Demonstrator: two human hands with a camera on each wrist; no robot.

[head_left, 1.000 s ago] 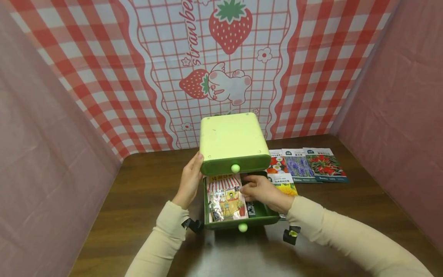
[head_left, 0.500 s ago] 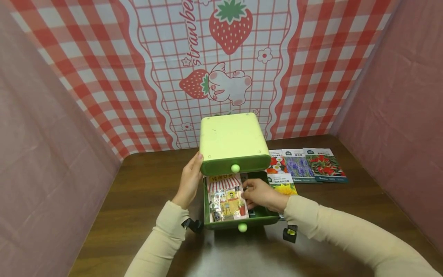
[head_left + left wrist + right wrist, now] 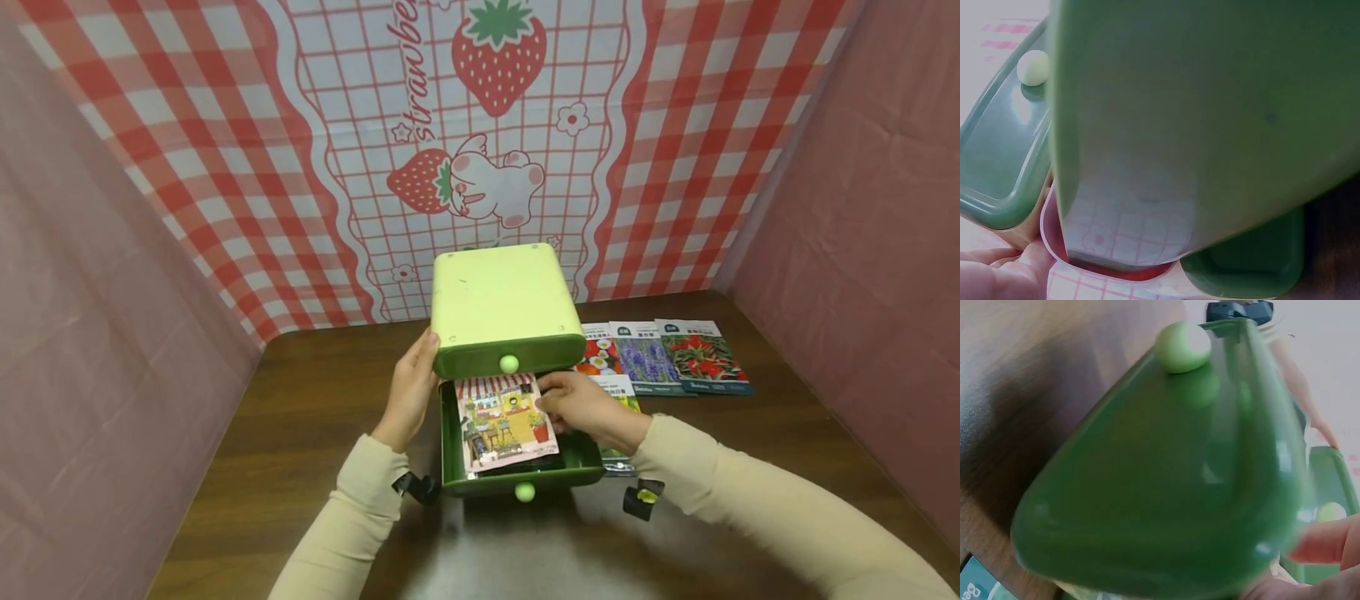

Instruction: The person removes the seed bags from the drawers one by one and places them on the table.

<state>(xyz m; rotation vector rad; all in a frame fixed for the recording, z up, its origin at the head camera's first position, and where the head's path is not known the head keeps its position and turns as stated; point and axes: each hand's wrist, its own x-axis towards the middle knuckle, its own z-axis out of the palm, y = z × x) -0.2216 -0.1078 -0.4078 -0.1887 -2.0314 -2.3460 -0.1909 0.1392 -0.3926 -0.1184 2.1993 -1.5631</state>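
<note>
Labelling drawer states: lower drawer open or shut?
Open. In the head view, the lower drawer juts out past the upper drawer, so you can see into it, under the packet the right hand pinches.

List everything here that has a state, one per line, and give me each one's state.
Upper drawer: closed.
Lower drawer: pulled open.
Pink packet: at the lower drawer, right edge gripped; whether it touches the bottom, unclear.
Right hand: pinching the pink packet.
Left hand: against the cabinet's left side.
Purple packet: flat, partly covered by the red packet.
</note>
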